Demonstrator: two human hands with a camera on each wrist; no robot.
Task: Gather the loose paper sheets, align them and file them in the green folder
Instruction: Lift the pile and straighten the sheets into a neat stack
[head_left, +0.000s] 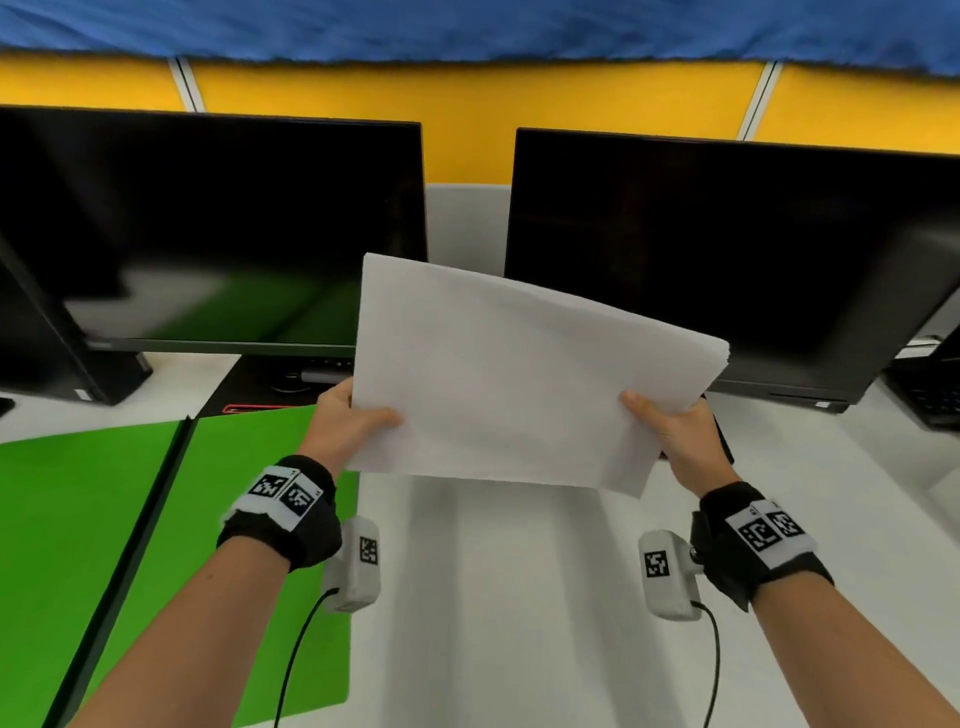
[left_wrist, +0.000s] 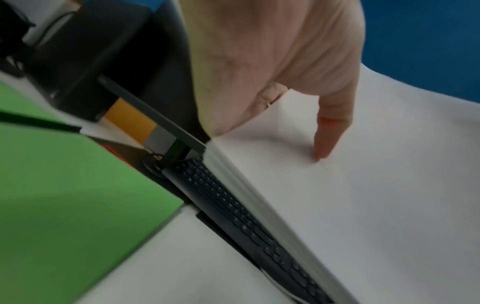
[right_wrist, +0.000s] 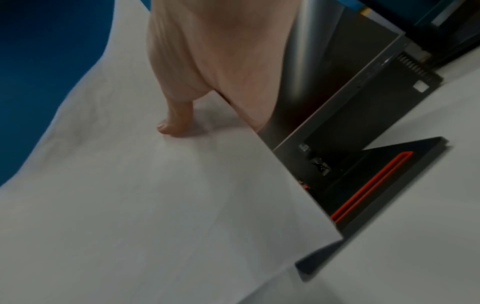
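A stack of white paper sheets (head_left: 509, 374) is held up in the air above the white desk, tilted with its far edge raised. My left hand (head_left: 348, 421) grips the stack's left edge, thumb on top. My right hand (head_left: 670, 431) grips the right edge the same way. In the left wrist view the thumb presses on the paper stack (left_wrist: 363, 205), whose layered edge shows. The right wrist view shows my right thumb on the paper (right_wrist: 155, 205). The green folder (head_left: 130, 519) lies open on the desk at the left, below my left forearm.
Two dark monitors (head_left: 208, 228) (head_left: 727, 260) stand behind the paper. A black keyboard (left_wrist: 233, 205) lies under the stack on a dark mat with a red line (right_wrist: 371, 185). White desk (head_left: 493, 597) spreads in front between my forearms.
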